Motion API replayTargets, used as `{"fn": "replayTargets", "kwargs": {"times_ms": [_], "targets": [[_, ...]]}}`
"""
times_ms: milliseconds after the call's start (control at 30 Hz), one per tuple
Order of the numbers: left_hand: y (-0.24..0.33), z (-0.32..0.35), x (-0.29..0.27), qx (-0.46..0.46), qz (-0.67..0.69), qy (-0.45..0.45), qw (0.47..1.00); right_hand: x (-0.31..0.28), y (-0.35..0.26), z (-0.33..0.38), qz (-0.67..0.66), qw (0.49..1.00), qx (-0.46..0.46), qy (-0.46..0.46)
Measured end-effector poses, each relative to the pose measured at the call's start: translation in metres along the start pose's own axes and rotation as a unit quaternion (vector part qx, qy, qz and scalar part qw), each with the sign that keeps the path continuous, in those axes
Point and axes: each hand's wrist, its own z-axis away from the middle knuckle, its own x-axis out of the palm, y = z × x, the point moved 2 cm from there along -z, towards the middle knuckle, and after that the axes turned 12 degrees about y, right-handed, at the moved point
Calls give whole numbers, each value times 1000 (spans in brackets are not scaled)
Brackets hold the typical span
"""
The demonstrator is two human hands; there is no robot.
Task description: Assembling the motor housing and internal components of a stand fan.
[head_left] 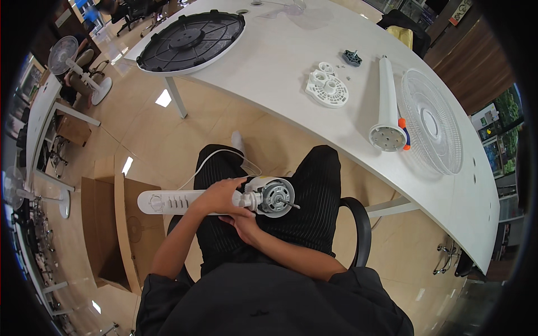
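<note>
Across my lap lies a white fan body (185, 200), its long control panel with a row of buttons pointing left. At its right end sits the exposed fan motor (277, 197) in a round white housing, with a thin metal shaft sticking out. My left hand (223, 197) is closed over the neck between panel and motor. From below, my right hand (245, 227) holds the same neck; some of its fingers are hidden under the fan body. A white power cord (216, 151) loops over my left thigh.
On the white table (358, 120) are a round black fan base (188, 39), a perforated white cover (328, 89), a dark knob (352, 57), a white stand tube (387, 106), an orange-and-blue tool handle (403, 133) and a fan grille (431, 123). A cardboard box (131, 235) stands at my left.
</note>
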Motion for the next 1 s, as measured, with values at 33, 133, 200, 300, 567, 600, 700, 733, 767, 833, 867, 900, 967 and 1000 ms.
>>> {"fn": "replayTargets", "kwargs": {"times_ms": [33, 133, 200, 300, 567, 600, 700, 733, 767, 833, 867, 900, 967, 1000], "targets": [[3, 1, 5, -41, 8, -31, 999, 0, -3, 2, 0, 1000, -1, 2], [-12, 9, 18, -12, -45, 79, 996, -5, -15, 9, 289, 954, -71, -15], [-15, 9, 25, 0, -57, 111, 992, -19, -17, 10, 378, 922, -80, -24], [-11, 6, 24, -8, -77, 53, 996, -32, -33, 24, 448, 877, -134, -110], [-13, 11, 20, 26, -118, -2, 993, 17, -202, 135, 611, 730, -144, -270], [-9, 11, 19, 19, -121, -6, 992, 23, -229, 136, 607, 729, -211, -237], [-6, 18, 12, 10, -128, -3, 992, 29, -297, 97, 545, 775, -318, -25], [-3, 15, 13, 18, -125, 0, 992, 24, -325, 78, 493, 758, -427, 23], [-6, 14, 16, 18, -123, -11, 992, 20, -351, 58, 464, 757, -450, 98], [-12, 10, 23, 26, -111, -2, 993, 4, -398, 18, 466, 655, -561, 199], [-14, 11, 25, 25, -100, 4, 995, 2, -408, 4, 466, 654, -562, 197], [-17, 13, 26, 25, -100, 7, 995, 2, -416, -6, 480, 611, -579, 249], [-19, 17, 27, 23, -96, 24, 995, 2, -422, -21, 492, 563, -594, 298], [-21, 20, 27, 23, -96, 27, 995, 6, -422, -27, 524, 514, -601, 316]]}}
